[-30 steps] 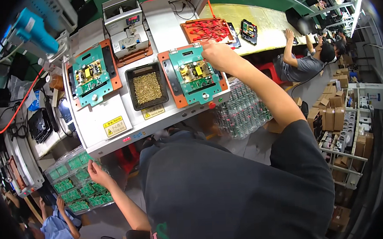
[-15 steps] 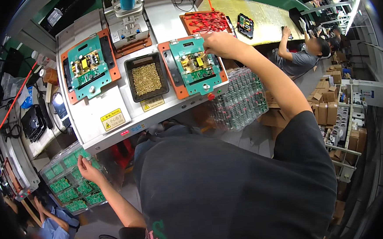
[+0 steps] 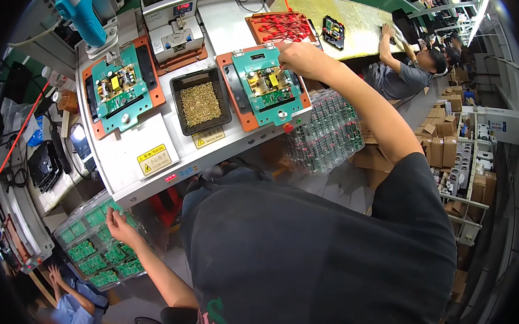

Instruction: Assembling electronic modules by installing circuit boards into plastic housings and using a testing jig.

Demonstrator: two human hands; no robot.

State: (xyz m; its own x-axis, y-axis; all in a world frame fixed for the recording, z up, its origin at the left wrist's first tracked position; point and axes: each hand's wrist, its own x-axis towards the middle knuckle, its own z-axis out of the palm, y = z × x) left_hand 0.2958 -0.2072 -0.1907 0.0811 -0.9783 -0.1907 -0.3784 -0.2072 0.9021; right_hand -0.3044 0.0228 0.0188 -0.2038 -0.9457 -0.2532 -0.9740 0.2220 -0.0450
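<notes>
A green circuit board (image 3: 263, 81) is already seated in the right orange fixture (image 3: 238, 104) under the curled right hand (image 3: 297, 57), while another is fingered, ungripped, in the clear tray (image 3: 73, 224) by the left hand (image 3: 119, 221).

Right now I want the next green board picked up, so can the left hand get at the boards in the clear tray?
Probably yes: the left hand already rests on the clear tray of green boards, nothing covering them.

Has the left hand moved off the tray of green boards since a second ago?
No. The left hand stays at the upper edge of the clear tray of green boards, below the white bench's front edge.
</notes>
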